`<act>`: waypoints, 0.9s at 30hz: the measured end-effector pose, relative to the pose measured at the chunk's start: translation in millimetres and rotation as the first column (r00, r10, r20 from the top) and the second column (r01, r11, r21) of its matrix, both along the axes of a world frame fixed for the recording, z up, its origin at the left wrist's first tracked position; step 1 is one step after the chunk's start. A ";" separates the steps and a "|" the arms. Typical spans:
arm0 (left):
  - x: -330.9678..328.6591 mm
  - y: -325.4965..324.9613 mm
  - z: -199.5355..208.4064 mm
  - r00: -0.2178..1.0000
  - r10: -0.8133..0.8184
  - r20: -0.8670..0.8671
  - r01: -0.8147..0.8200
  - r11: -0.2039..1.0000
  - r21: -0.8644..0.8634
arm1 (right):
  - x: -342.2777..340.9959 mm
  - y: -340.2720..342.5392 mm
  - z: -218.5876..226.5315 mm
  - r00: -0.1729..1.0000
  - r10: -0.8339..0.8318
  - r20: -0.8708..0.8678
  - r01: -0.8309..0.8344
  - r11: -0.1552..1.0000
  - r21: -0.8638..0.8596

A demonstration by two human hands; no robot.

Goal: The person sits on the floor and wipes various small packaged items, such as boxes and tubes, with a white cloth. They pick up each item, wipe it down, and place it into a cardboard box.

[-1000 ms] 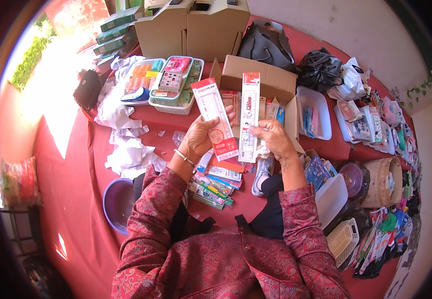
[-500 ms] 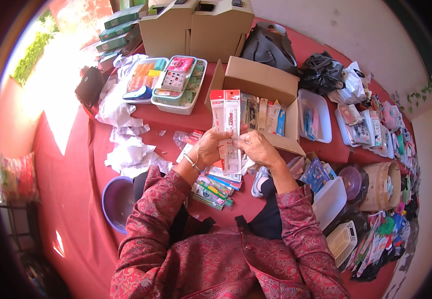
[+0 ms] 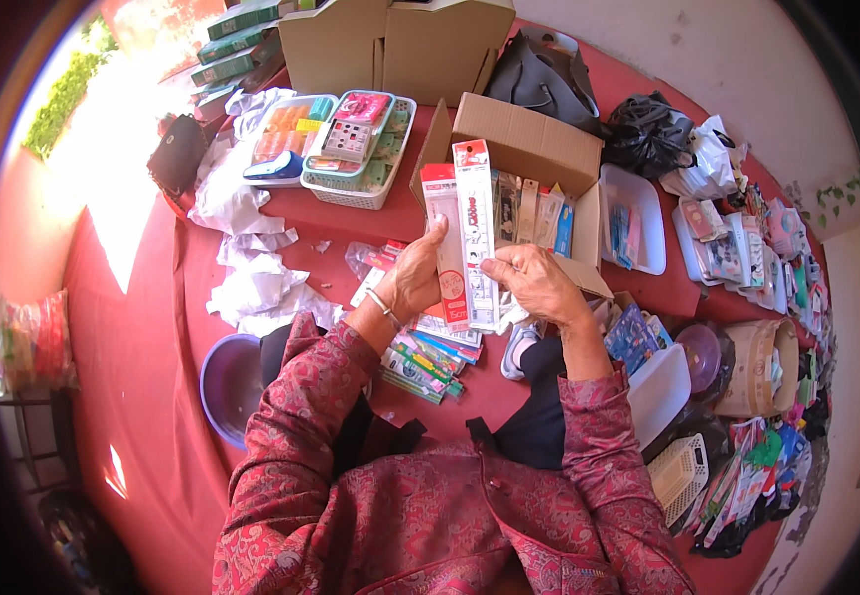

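holding packets [image 3: 477, 233], red cloth [image 3: 142, 387], pale wall [image 3: 688, 50]

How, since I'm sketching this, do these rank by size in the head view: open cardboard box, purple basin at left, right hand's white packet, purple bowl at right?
1. Open cardboard box
2. Purple basin and white packet: too alike to rank; the packet looks nearer the camera
3. Purple bowl

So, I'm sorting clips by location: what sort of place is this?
Perhaps a small stall or stockroom: an open cardboard box holds packaged goods, more packets crowd the right side, and a white basket of small items stands on the red covering.
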State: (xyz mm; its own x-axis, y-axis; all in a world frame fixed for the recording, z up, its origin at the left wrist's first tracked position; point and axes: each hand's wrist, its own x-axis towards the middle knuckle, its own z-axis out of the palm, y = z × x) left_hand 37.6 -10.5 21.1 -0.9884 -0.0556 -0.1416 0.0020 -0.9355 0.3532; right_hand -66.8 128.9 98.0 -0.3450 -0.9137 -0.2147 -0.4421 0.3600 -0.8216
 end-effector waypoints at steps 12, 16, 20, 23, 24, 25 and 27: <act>-0.6 5.8 -1.5 1.000 0.003 -0.015 -0.004 0.996 -0.087 | -2.4 -3.2 5.2 0.984 -0.017 -0.178 0.059 0.970 0.234; -1.8 8.9 9.0 0.997 -0.063 0.041 0.066 0.995 -0.077 | -24.3 8.1 16.1 0.911 -0.411 0.025 0.371 0.792 -0.485; 5.0 14.4 -3.1 0.983 -0.173 0.057 0.175 0.983 -0.048 | 14.9 -21.2 4.7 0.916 -0.224 -0.333 -0.049 0.761 -0.647; 9.2 16.8 24.8 0.950 -0.303 0.072 0.309 0.887 -0.342 | -13.3 -28.9 -15.3 0.716 -0.239 -0.656 -0.191 0.837 -0.512; 9.4 17.0 26.2 0.939 -0.334 0.086 0.339 0.852 -0.399 | -27.5 -26.5 -10.7 0.701 -0.354 -0.619 -0.084 0.821 -0.565; 10.5 18.4 26.2 0.920 -0.391 -0.023 0.341 0.829 -0.444 | -43.3 -20.2 -8.9 0.627 -0.493 -0.603 0.081 0.811 -0.579; 7.0 16.2 21.3 0.954 -0.301 -0.011 0.279 0.896 -0.345 | -75.1 -5.7 -12.5 0.537 -0.723 -0.434 0.426 0.677 -0.601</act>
State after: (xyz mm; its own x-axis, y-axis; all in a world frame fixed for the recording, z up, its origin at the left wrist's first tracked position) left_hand 44.6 5.8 42.4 -0.9740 0.2017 -0.1031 -0.2191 -0.7239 0.6542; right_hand -141.9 123.2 85.5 -0.7305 -0.3982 0.5549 -0.6826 0.4502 -0.5756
